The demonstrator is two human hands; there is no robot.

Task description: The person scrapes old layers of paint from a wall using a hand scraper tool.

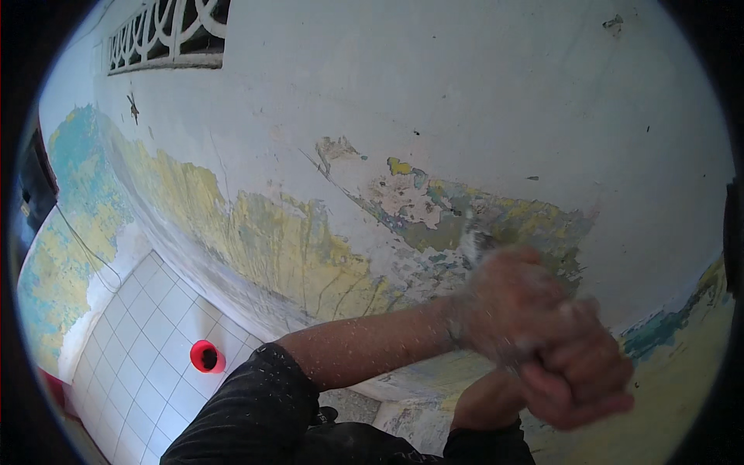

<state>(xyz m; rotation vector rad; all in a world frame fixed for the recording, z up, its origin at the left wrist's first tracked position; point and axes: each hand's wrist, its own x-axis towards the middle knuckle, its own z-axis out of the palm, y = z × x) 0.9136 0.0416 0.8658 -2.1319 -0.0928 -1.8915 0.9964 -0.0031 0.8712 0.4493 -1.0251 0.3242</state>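
Both hands sit clasped lower right against the peeling plastered wall: left hand on top, right hand under it, blurred scraper blade above them touching the wall. Small red plastic cup lies on the white tiled floor, lower left (well apart from the hands). White lattice vent is set high in the wall, upper left.

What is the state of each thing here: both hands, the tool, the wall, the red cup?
Left hand: closed around a tool, dusted white.
Right hand: clasped against the left hand.
Scraping tool: blurred, blade against the wall.
Wall: paint peeling, patchy.
Red cup: lying on its side on the tiled floor.
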